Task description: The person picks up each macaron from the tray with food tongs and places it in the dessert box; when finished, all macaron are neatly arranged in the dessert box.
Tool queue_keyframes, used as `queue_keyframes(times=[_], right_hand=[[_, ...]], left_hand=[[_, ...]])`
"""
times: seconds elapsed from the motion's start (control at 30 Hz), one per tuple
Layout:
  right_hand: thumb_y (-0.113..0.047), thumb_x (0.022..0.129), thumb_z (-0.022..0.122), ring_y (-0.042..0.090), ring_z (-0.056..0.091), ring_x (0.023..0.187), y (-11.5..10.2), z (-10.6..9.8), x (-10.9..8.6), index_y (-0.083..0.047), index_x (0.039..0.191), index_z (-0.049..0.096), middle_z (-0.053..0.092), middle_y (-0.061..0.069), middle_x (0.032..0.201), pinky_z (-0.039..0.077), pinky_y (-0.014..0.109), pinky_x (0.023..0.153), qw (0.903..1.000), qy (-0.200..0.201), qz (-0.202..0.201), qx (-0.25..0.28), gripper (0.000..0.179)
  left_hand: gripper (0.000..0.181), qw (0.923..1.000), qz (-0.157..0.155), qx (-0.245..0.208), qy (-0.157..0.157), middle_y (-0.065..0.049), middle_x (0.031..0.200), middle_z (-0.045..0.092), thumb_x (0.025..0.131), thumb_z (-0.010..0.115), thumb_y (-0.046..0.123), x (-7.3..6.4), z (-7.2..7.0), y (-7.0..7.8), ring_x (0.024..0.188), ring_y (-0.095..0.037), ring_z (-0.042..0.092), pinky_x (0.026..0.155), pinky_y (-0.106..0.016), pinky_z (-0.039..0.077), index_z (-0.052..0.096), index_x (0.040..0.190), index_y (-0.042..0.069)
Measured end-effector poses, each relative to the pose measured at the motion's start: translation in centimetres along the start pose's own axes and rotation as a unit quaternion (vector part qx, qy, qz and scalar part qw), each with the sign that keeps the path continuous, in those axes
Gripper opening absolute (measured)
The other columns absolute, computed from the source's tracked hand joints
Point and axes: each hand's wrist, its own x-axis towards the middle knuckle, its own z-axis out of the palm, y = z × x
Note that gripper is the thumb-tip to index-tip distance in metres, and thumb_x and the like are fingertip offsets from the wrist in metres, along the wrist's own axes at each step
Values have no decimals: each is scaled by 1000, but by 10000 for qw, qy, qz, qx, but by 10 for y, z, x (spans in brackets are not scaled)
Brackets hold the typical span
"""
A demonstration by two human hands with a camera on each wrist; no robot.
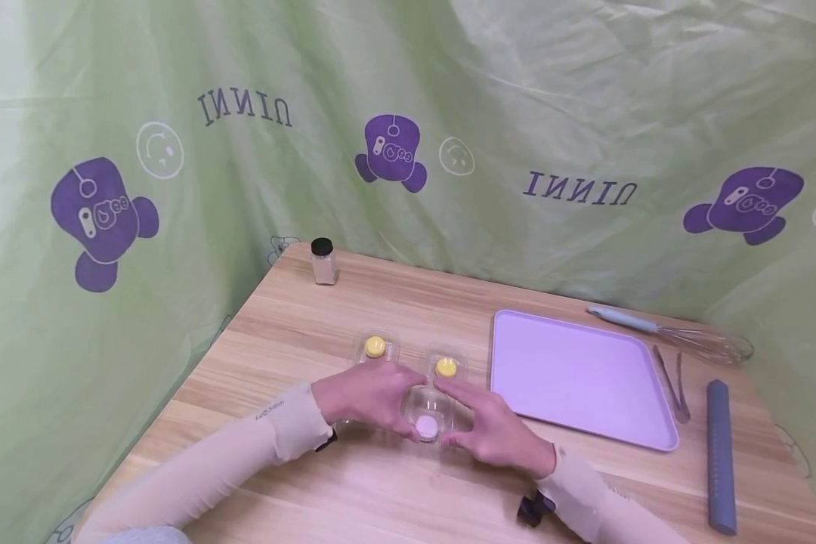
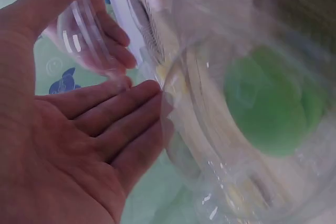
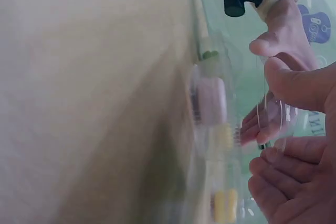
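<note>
Between my two hands is a clear domed plastic lid (image 3: 275,111), held above a clear box with a pink macaron (image 1: 426,428). My left hand (image 1: 374,394) grips the lid's left side between thumb and fingertips. The right hand (image 1: 493,429) grips the opposite side, thumb nearer me and fingers toward the back. Behind the hands, two yellow macarons, left (image 1: 375,347) and right (image 1: 446,368), sit in clear boxes. A green macaron (image 2: 265,100) in another clear box shows large in the left wrist view; in the head view my left hand hides it.
A lilac tray (image 1: 578,378) lies to the right. Beyond it are a whisk (image 1: 673,332), tongs (image 1: 673,385) and a blue-grey rolled or rod-shaped thing (image 1: 721,457). A black-capped jar (image 1: 323,262) stands at the back left. Green curtain (image 1: 489,242) surrounds the wooden table.
</note>
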Motion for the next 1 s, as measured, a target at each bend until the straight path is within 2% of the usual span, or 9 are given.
queue_keyframes(times=[0.17, 0.23, 0.4, 0.6, 0.83, 1.0], right_hand=[[-28, 72, 90, 30, 57, 136, -1, 5, -4, -5, 144, 54, 58, 12, 147, 47, 49, 114, 9996, -173, 164, -122, 84], [-30, 73, 89, 30, 57, 136, -1, 7, -6, -4, 144, 54, 59, 13, 147, 47, 48, 113, 9995, -212, 172, -187, 83], [-32, 74, 89, 32, 59, 133, -1, 11, -9, -2, 142, 55, 60, 16, 145, 49, 49, 112, 9994, -242, 146, -221, 82], [-34, 73, 89, 28, 60, 133, -2, 13, -11, -4, 143, 55, 61, 11, 144, 49, 45, 113, 9988, -320, 313, -210, 84], [-32, 70, 91, 26, 62, 131, -6, 15, -13, -2, 140, 56, 63, 11, 141, 52, 42, 111, 9984, -274, 260, -432, 85], [-32, 70, 91, 26, 61, 132, -6, 15, -13, -2, 141, 56, 63, 11, 142, 51, 42, 111, 9977, -327, 383, -456, 85]], left_hand=[[80, 9997, -66, 23, -241, -1, 113, 76, 71, 85, 59, 2, 4, 4, 76, -1, 65, 81, -21, 61, 63, 133, 12], [75, 9995, -59, 19, -309, 1, 107, 77, 71, 87, 54, 2, 6, 6, 71, 0, 62, 76, -19, 60, 66, 129, 11], [69, 9992, -10, 182, -365, 1, 101, 76, 70, 89, 49, 4, 10, 10, 68, 0, 60, 67, -14, 55, 68, 123, 9], [72, 9982, -107, 470, -361, 1, 103, 77, 70, 88, 55, 3, 14, 14, 74, -2, 64, 69, -15, 56, 69, 123, 10], [57, 9973, -45, 719, -153, 11, 82, 68, 70, 87, 54, 1, 20, 19, 67, -2, 57, 61, -18, 53, 70, 106, 14], [57, 9970, -118, 760, -117, 11, 80, 66, 70, 87, 56, 1, 21, 20, 64, -2, 55, 59, -17, 51, 69, 105, 15]])
